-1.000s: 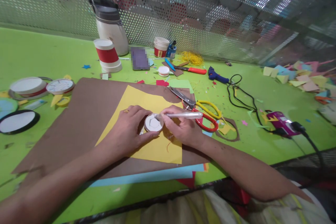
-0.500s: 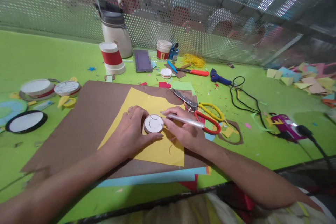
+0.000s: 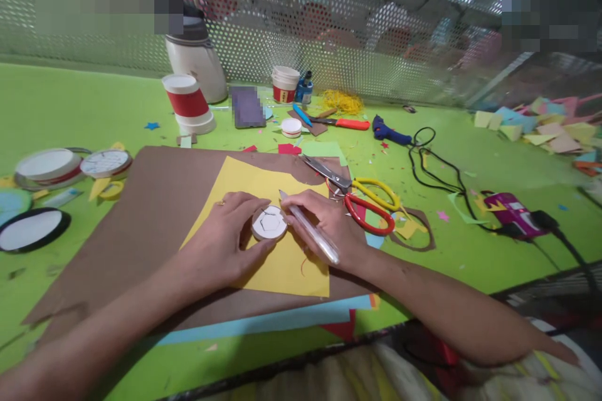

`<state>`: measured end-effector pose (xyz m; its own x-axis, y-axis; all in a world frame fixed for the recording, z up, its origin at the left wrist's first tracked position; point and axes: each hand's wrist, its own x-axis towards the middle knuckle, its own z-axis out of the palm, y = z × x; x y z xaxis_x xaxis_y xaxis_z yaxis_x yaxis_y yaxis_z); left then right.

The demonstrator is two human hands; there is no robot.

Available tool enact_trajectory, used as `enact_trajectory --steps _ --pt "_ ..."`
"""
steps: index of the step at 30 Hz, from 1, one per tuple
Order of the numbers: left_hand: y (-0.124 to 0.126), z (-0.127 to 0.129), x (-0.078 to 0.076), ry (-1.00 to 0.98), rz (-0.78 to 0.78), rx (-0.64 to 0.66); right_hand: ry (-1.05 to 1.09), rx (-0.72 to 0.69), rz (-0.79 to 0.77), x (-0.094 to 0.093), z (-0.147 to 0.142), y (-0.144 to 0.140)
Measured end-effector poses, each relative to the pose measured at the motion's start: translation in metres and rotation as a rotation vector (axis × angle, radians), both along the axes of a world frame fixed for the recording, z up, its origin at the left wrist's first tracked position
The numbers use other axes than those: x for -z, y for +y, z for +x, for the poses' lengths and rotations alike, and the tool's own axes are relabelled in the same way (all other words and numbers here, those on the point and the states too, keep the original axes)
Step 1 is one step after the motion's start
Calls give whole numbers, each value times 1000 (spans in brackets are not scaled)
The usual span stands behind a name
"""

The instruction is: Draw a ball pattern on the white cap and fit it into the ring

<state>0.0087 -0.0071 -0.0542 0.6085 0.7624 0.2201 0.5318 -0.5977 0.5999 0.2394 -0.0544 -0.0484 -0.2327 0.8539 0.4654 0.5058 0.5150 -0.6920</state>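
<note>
My left hand point(image 3: 230, 235) is closed around the left side of a small round white disc point(image 3: 269, 223), thumb below and fingers above. Dark lines on its face form a pentagon with short strokes running outward. My right hand point(image 3: 324, 225) grips a clear-barrelled pen point(image 3: 313, 235), its tip pointing up and left, just off the disc's upper right edge. Right fingertips are close to the disc's right rim; whether they touch it I cannot tell. Under both hands lies a sheet of yellow paper point(image 3: 282, 276) on a larger brown sheet point(image 3: 155, 219).
Scissors point(image 3: 371, 200) with red and yellow handles lie right of my right hand. Farther back are a red-and-white paper cup point(image 3: 188, 103), a jug point(image 3: 197, 62), a cutter point(image 3: 348, 124) and a blue glue gun point(image 3: 390, 131). Round lids point(image 3: 106, 163) sit at left; a cord trails right.
The pen has swung in my right hand, its rear end now pointing down toward me rather than rightward. My left hand still holds the disc. The view has shifted slightly.
</note>
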Motion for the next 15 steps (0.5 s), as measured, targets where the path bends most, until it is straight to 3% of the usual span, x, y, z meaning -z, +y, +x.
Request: enact_trajectory --steps 3,7,15 --pt "1 4 -2 26 -71 -49 48 -3 -1 2 1 2" --pt "-1 10 -4 56 -107 -133 213 94 -80 1 5 0" --pt "-4 10 0 62 -48 -123 303 76 -283 4 4 -8"
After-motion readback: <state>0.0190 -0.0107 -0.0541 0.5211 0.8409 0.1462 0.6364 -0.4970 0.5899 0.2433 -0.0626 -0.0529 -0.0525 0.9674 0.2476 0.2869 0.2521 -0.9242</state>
